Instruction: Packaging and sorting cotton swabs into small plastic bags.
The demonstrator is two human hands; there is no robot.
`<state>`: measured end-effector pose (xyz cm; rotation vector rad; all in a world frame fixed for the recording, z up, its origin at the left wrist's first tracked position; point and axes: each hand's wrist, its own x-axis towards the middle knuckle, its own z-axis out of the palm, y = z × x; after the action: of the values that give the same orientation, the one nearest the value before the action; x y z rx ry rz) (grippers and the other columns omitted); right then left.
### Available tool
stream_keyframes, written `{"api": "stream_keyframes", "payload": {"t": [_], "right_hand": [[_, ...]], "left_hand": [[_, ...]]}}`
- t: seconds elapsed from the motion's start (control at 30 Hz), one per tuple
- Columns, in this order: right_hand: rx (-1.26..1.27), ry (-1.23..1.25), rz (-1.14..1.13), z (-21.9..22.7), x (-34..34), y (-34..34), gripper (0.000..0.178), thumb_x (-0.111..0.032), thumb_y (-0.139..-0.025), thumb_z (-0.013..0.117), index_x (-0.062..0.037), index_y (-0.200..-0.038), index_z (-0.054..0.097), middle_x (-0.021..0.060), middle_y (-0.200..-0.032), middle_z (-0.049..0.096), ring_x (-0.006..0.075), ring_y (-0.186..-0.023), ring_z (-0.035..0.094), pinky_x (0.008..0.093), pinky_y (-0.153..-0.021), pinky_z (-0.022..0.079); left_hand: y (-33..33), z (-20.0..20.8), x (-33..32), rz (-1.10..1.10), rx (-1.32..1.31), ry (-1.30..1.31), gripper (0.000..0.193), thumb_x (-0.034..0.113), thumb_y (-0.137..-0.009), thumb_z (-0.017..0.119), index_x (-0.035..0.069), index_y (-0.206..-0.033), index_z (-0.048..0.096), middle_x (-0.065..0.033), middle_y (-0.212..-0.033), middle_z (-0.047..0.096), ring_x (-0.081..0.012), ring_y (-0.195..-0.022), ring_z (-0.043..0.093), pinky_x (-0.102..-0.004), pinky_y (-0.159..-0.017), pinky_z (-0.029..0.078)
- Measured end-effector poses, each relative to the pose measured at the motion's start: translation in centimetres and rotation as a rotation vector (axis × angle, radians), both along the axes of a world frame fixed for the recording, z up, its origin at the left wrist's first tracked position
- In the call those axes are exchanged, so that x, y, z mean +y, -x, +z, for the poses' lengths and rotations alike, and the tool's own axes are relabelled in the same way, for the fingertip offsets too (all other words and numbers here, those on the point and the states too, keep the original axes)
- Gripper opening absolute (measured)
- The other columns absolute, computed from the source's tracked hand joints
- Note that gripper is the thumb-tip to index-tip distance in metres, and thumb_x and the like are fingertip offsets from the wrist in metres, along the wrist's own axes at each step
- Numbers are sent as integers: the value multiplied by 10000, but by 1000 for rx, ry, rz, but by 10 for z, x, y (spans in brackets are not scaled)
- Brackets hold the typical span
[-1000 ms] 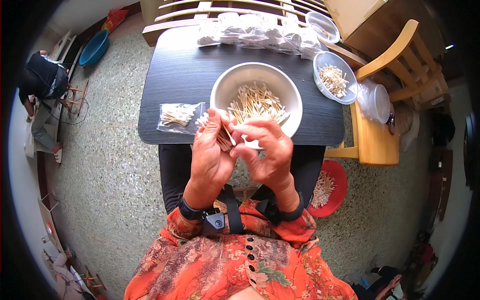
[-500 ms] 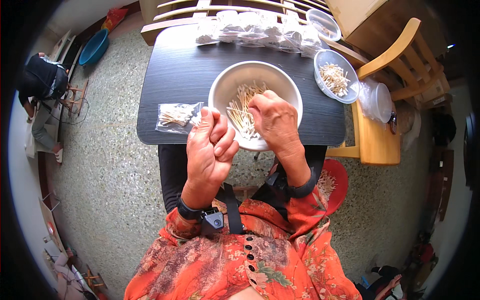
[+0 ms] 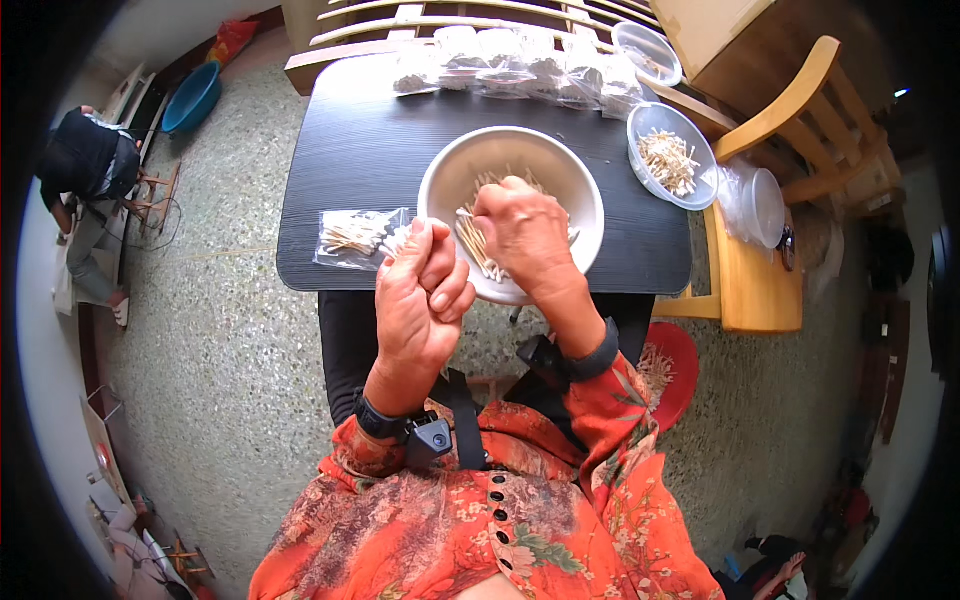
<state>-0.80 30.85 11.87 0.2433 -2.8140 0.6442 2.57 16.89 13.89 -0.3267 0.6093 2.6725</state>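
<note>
A wide cream bowl (image 3: pixel 592 205) stands near the table's front edge with a heap of cotton swabs (image 3: pixel 472 240) in it. My right hand (image 3: pixel 525 232) is inside the bowl, fingers bent and closed on swabs at the heap; its fingertips are mostly hidden under the hand. In front of the bowl's left rim, my left hand (image 3: pixel 425 300) is upright and closed, thumb pressed to the curled fingers, with white swab tips showing at the thumb. Just left of it lies a clear plastic bag (image 3: pixel 350 238) of swabs, partly behind the thumb.
Filled clear bags (image 3: pixel 500 62) line the dark table's (image 3: pixel 365 130) far edge. A clear tub (image 3: pixel 707 170) of swabs is at the right, by a wooden chair (image 3: pixel 765 300) with plastic lids (image 3: pixel 768 207). A red basin (image 3: pixel 680 375) sits below. Another person (image 3: pixel 95 160) is at far left.
My right hand has shifted left and slightly up within the bowl, covering more of the heap. The left hand keeps almost the same place and grip.
</note>
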Motion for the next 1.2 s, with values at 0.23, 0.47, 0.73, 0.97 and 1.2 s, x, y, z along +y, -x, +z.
{"api": "stream_keyframes", "payload": {"t": [0.23, 0.47, 0.73, 0.97, 1.2], "right_hand": [[-31, 976, -121, 20, 13, -19, 94, -67, -814, 653, 11, -854, 618, 50, -751, 631, 91, -601, 593, 216, -523, 450], [-44, 1722, -203, 18, 9, -34, 105, -54, -845, 621, -5, -931, 585, 52, -805, 630, 58, -552, 562, 155, -386, 347], [-250, 2086, -214, 21, -1, -49, 97, -19, -849, 593, -6, -939, 558, -1, -721, 546, 39, -508, 477, 134, -420, 357], [-290, 2184, -210, 26, -4, -54, 89, -14, -858, 579, -2, -945, 566, 10, -748, 573, 31, -520, 484, 137, -429, 368], [-87, 1846, -206, 18, -6, -58, 115, -68, -856, 614, 2, -941, 582, 12, -751, 595, 29, -528, 493, 163, -452, 387]], "left_hand": [[-4, 7, 7, -69, -36, 47, 183, 203, -959, 443, 43, -988, 526, 43, -600, 324, -44, -425, 282, -192, -375, 247], [-11, 10, 22, -112, -5, 99, 231, 86, -876, 581, 13, -1090, 535, 64, -576, 390, -13, -382, 257, -179, -327, 190], [-15, 5, 37, -39, 11, 153, 235, 70, -869, 589, 5, -1094, 568, 55, -609, 455, -8, -387, 266, -174, -332, 204], [-15, 3, 40, 46, 68, 151, 210, 113, -879, 593, 17, -1064, 571, 55, -602, 449, -10, -395, 270, -180, -332, 210], [-12, 7, 34, -30, 36, 102, 231, 187, -913, 549, 28, -1078, 530, 65, -594, 361, -17, -425, 258, -183, -360, 220]]}}
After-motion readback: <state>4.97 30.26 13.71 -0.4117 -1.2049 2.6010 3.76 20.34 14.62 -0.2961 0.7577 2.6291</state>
